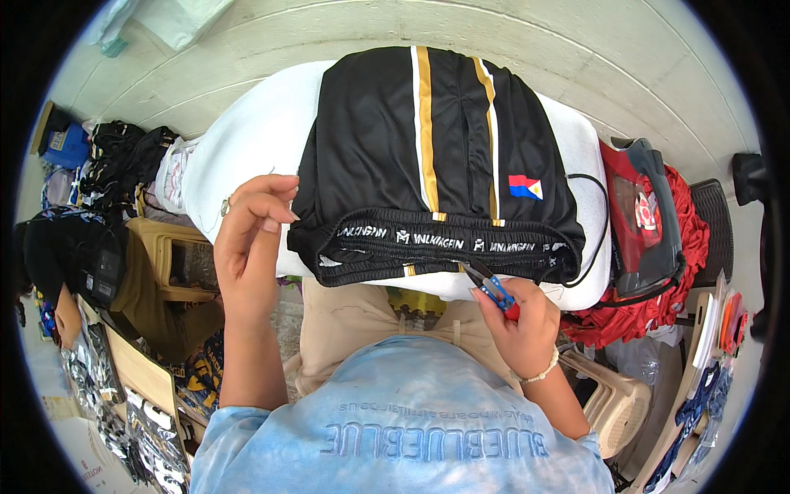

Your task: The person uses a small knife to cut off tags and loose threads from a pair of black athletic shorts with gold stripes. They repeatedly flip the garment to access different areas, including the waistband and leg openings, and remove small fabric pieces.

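OK, we have black shorts point(370, 123) laid on white padded surface point(247, 123) in front of us, waistband point(362, 272) on near side, gold-white stripes point(425, 123) running to far side. Our right hand point(531, 325) wrapped round blue-red thread snips point(494, 291), blades point(476, 268) at near edge of waistband, right of middle. Our left hand point(251, 239) raised by left edge of shorts, fingers half curled; can't tell if anything pinched. Black cord point(607, 216) loops at right, red fabric point(695, 239) farther right.
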### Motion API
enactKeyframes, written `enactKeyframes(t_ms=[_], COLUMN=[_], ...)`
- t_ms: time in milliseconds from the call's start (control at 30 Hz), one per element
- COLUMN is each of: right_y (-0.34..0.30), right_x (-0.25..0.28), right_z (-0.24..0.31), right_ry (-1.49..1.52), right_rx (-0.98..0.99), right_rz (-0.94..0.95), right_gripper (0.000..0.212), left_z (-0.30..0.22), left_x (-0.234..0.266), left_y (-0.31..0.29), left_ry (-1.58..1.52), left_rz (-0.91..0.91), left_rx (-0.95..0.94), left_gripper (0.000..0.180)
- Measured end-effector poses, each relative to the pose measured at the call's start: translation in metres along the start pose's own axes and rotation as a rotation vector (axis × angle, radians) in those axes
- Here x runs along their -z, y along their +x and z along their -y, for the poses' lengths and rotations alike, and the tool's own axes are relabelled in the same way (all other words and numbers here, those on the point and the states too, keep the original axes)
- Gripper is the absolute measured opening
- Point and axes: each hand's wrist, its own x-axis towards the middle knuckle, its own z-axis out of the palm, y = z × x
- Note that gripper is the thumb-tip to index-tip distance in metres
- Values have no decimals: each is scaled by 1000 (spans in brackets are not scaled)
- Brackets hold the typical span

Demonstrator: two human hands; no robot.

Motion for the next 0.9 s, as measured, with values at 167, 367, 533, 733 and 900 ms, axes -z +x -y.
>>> enactKeyframes(t_ms=[167,367,533,733,900], right_y=[-1,-3,-7,-7,-9], right_x=[1,1,4,7,6], right_z=[1,-3,-4,-4,-5], right_ry=[-15,126,316,297,300], right_rx=[-17,-148,-230,-234,-248], right_rz=[32,-87,-29,-7,6], right_gripper=[37,42,50,52,53], left_z=[-1,-4,-12,-18,-11], left_x=[3,-3,-10,-18,-18], left_y=[-3,-7,-6,-9,-9], left_ry=[-11,55,244,546,517], left_rz=[-18,15,99,216,214], left_rx=[43,147,155,77,136], left_gripper=[11,32,36,39,35])
